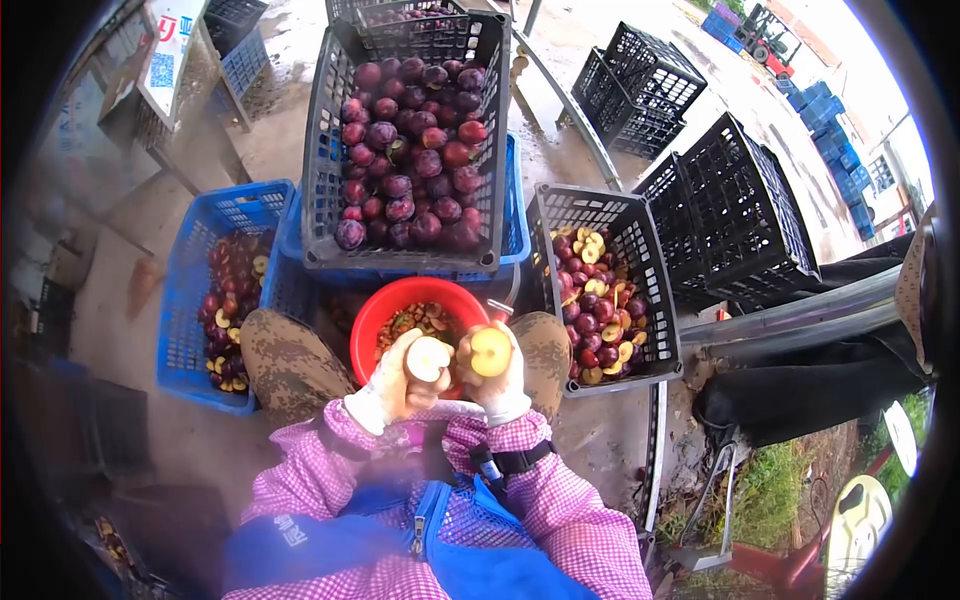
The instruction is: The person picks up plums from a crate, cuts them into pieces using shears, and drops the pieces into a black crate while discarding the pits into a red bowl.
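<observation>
My left hand point(392, 388), in a pale glove, is closed round a plum half point(428, 358) with its whitish cut face turned up. Beside it, my right hand point(506, 392) grips another plum half point(490, 352), yellow inside with a small hollow in the middle. A thin metal piece point(501, 307) sticks out past the right fingers; its kind I cannot make out. Both hands are over the near rim of a red basin point(366, 325), which holds brownish plum pits and scraps point(425, 318).
Whole plums fill a black crate point(312, 190) set on a blue crate point(516, 200). Cut plums lie in another black crate point(672, 330) on the right and a blue crate point(180, 330) on the left. Stacked black crates point(735, 215) stand farther right. A person's dark-clothed leg point(800, 400) is nearby.
</observation>
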Motion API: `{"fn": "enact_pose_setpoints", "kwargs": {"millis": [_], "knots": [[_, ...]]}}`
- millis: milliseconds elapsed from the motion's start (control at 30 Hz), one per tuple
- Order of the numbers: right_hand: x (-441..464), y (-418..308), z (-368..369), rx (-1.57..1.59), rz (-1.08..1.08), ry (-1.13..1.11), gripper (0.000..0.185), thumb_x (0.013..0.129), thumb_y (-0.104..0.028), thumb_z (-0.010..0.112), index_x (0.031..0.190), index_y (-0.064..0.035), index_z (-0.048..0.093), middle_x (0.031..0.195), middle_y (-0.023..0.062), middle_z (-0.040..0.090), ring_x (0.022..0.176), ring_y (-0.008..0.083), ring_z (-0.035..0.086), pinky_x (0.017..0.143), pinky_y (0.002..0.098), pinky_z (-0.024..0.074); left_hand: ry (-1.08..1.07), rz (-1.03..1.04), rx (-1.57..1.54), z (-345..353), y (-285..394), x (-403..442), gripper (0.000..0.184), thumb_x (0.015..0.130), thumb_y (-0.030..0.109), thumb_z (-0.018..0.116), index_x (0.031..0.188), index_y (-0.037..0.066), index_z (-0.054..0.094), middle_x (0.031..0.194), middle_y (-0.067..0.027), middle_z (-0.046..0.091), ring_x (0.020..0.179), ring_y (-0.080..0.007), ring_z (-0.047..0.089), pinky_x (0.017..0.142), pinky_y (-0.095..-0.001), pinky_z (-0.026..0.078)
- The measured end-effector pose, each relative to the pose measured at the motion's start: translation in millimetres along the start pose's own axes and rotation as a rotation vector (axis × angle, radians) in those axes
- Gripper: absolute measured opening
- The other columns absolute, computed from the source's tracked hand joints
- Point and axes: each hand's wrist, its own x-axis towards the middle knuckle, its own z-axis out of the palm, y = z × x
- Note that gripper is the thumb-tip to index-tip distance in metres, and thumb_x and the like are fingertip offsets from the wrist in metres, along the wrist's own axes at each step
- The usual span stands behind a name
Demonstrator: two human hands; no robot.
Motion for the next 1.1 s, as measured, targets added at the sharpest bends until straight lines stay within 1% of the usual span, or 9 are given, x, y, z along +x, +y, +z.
{"fn": "enact_pose_setpoints", "kwargs": {"millis": [267,333,367,433,667,800,867,900,1100], "knots": [[8.3,14.8,10.1,-0.504,-0.476,0.394,0.036,0.092,-0.044,0.043,0.093,-0.0125,0.061,0.067,0.0038,0.061,0.04,0.0069,0.039,0.034,0.02,0.0253,0.049,0.069,-0.086,-24.4,-3.9,1.9,0.054,0.092,0.056,0.035,0.1,0.01,0.061,0.068,-0.01,0.06,0.046,-0.0113,0.042,0.042,-0.0209,0.034],[23.5,29.0,52.9,-0.872,-0.647,-0.009,0.033,0.099,-0.028,0.037,0.113,-0.0034,0.054,0.081,0.0033,0.059,0.062,0.0097,0.056,0.052,0.0221,0.0466,0.195,0.147,-0.128,-42.0,-11.5,16.7,0.053,0.093,0.054,0.035,0.112,0.01,0.057,0.084,-0.0121,0.063,0.054,-0.016,0.051,0.05,-0.0267,0.043],[25.5,35.8,86.6,-1.106,-0.996,-0.213,0.034,0.098,-0.03,0.04,0.111,-0.0019,0.055,0.07,-0.0018,0.053,0.052,0.004,0.046,0.047,0.0183,0.0374,0.017,0.257,-0.151,-51.6,-13.8,23.6,0.05,0.094,0.051,0.037,0.123,0.013,0.05,0.104,-0.0144,0.061,0.084,-0.0232,0.063,0.072,-0.0345,0.052],[-23.1,35.3,161.0,-0.687,-0.379,-0.077,0.026,0.095,-0.025,0.049,0.107,-0.0031,0.058,0.065,-0.0057,0.044,0.054,0.0016,0.037,0.051,0.018,0.0328,-0.124,0.523,0.299,-87.6,-24.0,69.4,0.055,0.093,0.05,0.042,0.135,0.016,0.037,0.126,-0.0148,0.052,0.113,-0.0298,0.055,0.095,-0.0431,0.045],[-80.0,40.1,135.4,-0.973,-0.502,-0.177,0.028,0.09,-0.014,0.057,0.114,-0.0002,0.054,0.085,0.0081,0.059,0.084,0.0161,0.058,0.078,0.0274,0.0449,-0.215,0.552,0.411,63.9,12.7,45.5,0.069,0.091,0.036,0.056,0.144,0.02,0.016,0.137,-0.0113,0.038,0.119,-0.0243,0.046,0.095,-0.0376,0.043],[-80.8,19.7,81.7,-0.873,-0.419,-0.041,0.02,0.091,-0.013,0.053,0.106,0.0008,0.055,0.085,0.0052,0.059,0.078,0.0113,0.054,0.073,0.0253,0.0442,0.237,0.85,0.978,33.3,82.9,102.0,0.057,0.087,0.019,0.063,0.135,0.01,0.034,0.12,-0.0051,0.046,0.099,-0.0125,0.05,0.085,-0.0271,0.044],[-77.3,14.9,56.4,-0.787,-0.288,0.097,0.02,0.093,-0.016,0.05,0.103,0.0002,0.055,0.082,0.004,0.059,0.078,0.0098,0.053,0.072,0.0241,0.0433,0.601,1.04,1.497,-3.4,117.2,128.7,0.053,0.082,0.02,0.067,0.127,0.003,0.044,0.119,-0.013,0.051,0.105,-0.024,0.052,0.089,-0.0339,0.044],[-74.1,15.8,40.8,-0.847,-0.304,0.079,0.021,0.093,-0.017,0.05,0.103,0.0004,0.054,0.083,0.0043,0.059,0.079,0.01,0.053,0.073,0.024,0.0431,0.683,1.037,1.724,-0.4,130.1,129.4,0.06,0.077,0.027,0.07,0.125,0.0,0.046,0.118,-0.0231,0.052,0.107,-0.0369,0.052,0.091,-0.0441,0.042],[-80.5,16.6,25.4,-0.96,-0.408,0.174,0.025,0.095,-0.022,0.048,0.103,0.0007,0.051,0.081,0.0043,0.057,0.078,0.0106,0.053,0.073,0.0252,0.0435,0.657,0.579,1.959,-33.1,163.3,180.8,0.072,0.071,0.024,0.072,0.131,0.002,0.038,0.124,-0.0275,0.049,0.116,-0.0404,0.049,0.098,-0.0409,0.04]]}}
